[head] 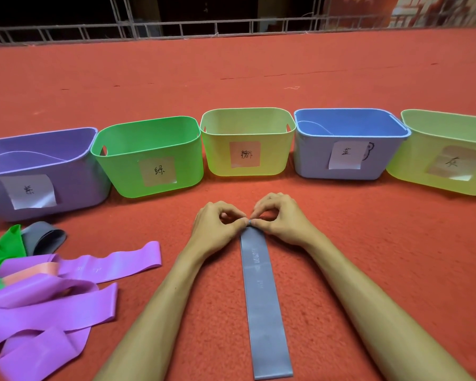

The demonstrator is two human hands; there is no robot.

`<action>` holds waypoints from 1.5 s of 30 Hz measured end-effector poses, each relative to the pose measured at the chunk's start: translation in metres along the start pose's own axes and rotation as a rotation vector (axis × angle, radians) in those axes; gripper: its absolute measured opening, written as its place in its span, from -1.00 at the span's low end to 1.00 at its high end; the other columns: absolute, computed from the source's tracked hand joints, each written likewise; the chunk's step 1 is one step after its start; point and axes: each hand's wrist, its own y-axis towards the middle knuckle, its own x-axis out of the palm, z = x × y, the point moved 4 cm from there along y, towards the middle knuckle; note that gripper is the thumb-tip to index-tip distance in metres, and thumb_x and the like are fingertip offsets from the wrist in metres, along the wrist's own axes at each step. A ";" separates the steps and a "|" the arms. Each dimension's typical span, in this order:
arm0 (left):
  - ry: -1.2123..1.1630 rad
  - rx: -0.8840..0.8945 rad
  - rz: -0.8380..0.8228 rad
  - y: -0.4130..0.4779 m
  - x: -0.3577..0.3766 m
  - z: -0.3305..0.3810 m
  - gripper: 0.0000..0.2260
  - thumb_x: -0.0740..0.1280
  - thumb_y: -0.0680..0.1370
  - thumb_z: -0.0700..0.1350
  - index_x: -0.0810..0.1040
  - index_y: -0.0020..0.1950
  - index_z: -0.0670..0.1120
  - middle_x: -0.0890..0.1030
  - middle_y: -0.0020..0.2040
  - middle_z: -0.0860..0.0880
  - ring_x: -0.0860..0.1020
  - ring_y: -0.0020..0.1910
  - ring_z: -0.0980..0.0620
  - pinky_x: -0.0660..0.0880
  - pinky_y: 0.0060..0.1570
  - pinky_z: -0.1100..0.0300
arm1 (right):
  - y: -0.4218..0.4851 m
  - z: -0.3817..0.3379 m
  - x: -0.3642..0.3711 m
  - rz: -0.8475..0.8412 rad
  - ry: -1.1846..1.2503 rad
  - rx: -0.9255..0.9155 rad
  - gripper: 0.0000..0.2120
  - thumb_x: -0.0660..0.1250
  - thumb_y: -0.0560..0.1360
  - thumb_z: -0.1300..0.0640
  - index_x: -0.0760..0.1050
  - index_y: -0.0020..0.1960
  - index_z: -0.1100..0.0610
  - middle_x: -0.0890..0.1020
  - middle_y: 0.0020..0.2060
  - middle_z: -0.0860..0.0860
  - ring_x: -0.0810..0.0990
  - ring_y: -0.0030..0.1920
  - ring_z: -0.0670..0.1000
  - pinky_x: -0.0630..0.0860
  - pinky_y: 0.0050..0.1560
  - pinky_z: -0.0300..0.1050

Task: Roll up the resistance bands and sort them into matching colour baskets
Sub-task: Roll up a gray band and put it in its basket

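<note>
Red carpet stretches ahead of you, with a row of labelled baskets across it: purple basket, green basket, yellow basket, blue basket and yellow-green basket. Your left hand and right hand both pinch the far end of the grey resistance band, which is curled tight there. The rest lies flat between your forearms. Loose purple bands lie heaped to your left.

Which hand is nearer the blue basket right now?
Right. The right hand lies in front of the blue basket, slightly left; the left hand is farther left. Both pinch the grey band.
</note>
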 end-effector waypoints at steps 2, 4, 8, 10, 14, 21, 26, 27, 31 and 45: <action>-0.009 -0.004 0.003 0.000 0.000 -0.001 -0.96 0.55 0.40 0.02 0.76 -0.17 0.13 0.69 -0.16 0.17 0.61 -0.19 0.26 0.47 -0.12 0.27 | 0.001 0.000 0.001 -0.021 0.020 -0.002 -0.90 0.61 0.38 0.12 0.72 -0.19 -0.05 0.69 -0.09 -0.10 0.63 0.02 -0.14 0.38 0.06 -0.47; -0.007 0.016 -0.007 -0.001 0.000 -0.001 -0.95 0.57 0.39 0.02 0.77 -0.16 0.12 0.70 -0.13 0.17 0.64 -0.12 0.25 0.53 -0.07 0.25 | 0.001 0.001 0.001 -0.040 0.043 0.009 -0.89 0.59 0.39 0.11 0.69 -0.20 -0.06 0.69 -0.08 -0.08 0.62 0.04 -0.13 0.42 0.05 -0.44; -0.019 0.033 -0.038 -0.001 -0.001 0.000 -0.93 0.61 0.40 -0.01 0.77 -0.16 0.12 0.71 -0.11 0.13 0.66 -0.08 0.18 0.60 -0.03 0.16 | -0.001 0.002 0.001 -0.092 0.000 0.013 -0.92 0.55 0.41 0.03 0.67 -0.15 -0.08 0.67 -0.06 -0.11 0.53 0.08 -0.13 0.42 0.08 -0.35; -0.037 0.043 -0.035 -0.001 -0.001 0.000 -0.93 0.61 0.42 -0.06 0.78 -0.15 0.10 0.71 -0.12 0.12 0.67 -0.09 0.15 0.60 -0.05 0.12 | -0.001 0.004 0.001 -0.087 -0.009 0.014 -0.89 0.47 0.40 -0.12 0.67 -0.14 -0.10 0.67 -0.07 -0.15 0.53 0.10 -0.10 0.40 0.12 -0.27; -0.115 0.055 -0.011 0.000 -0.004 -0.001 -0.86 0.62 0.42 -0.18 0.79 -0.11 0.06 0.70 -0.12 0.09 0.62 -0.14 0.17 0.52 -0.12 0.24 | 0.001 0.005 0.002 -0.059 -0.006 0.011 -0.91 0.45 0.46 -0.07 0.70 -0.11 -0.11 0.69 -0.06 -0.16 0.57 0.09 -0.11 0.37 0.14 -0.29; -0.051 0.012 -0.015 -0.002 -0.004 0.001 -0.86 0.60 0.39 -0.13 0.76 -0.16 0.10 0.68 -0.20 0.17 0.57 -0.26 0.26 0.48 -0.16 0.31 | 0.001 0.000 0.003 -0.032 -0.034 0.011 -0.94 0.50 0.37 -0.14 0.69 -0.17 -0.20 0.67 -0.08 -0.16 0.58 0.08 -0.09 0.47 0.20 -0.08; -0.063 0.003 -0.020 -0.001 -0.005 0.003 -0.92 0.58 0.46 -0.13 0.77 -0.15 0.07 0.67 -0.24 0.20 0.57 -0.28 0.30 0.40 -0.20 0.41 | 0.003 0.002 0.005 -0.038 -0.023 0.014 -0.84 0.48 0.35 -0.23 0.69 -0.17 -0.17 0.69 -0.10 -0.17 0.60 0.08 -0.07 0.53 0.18 0.03; -0.057 0.005 -0.021 -0.002 -0.005 0.003 -0.93 0.59 0.45 -0.11 0.78 -0.15 0.07 0.68 -0.19 0.17 0.59 -0.23 0.29 0.42 -0.17 0.40 | 0.003 0.003 0.004 -0.042 -0.020 0.014 -0.84 0.48 0.35 -0.24 0.69 -0.17 -0.18 0.69 -0.10 -0.17 0.60 0.08 -0.06 0.53 0.18 0.05; -0.066 -0.004 -0.068 0.000 -0.006 -0.003 -0.89 0.62 0.41 -0.12 0.78 -0.14 0.07 0.69 -0.14 0.13 0.60 -0.18 0.22 0.46 -0.10 0.30 | 0.002 0.000 0.003 -0.066 -0.007 -0.002 -0.91 0.46 0.31 -0.16 0.65 -0.18 -0.25 0.68 -0.08 -0.17 0.60 0.08 -0.02 0.50 0.22 0.08; -0.148 0.038 -0.043 -0.002 -0.004 -0.001 -0.86 0.62 0.41 -0.15 0.76 -0.11 0.05 0.67 -0.27 0.14 0.48 -0.31 0.22 0.44 -0.20 0.23 | -0.002 -0.002 0.002 0.007 0.023 -0.039 -0.99 0.53 0.45 0.03 0.73 -0.14 -0.07 0.67 -0.10 -0.13 0.56 0.01 -0.19 0.35 0.11 -0.33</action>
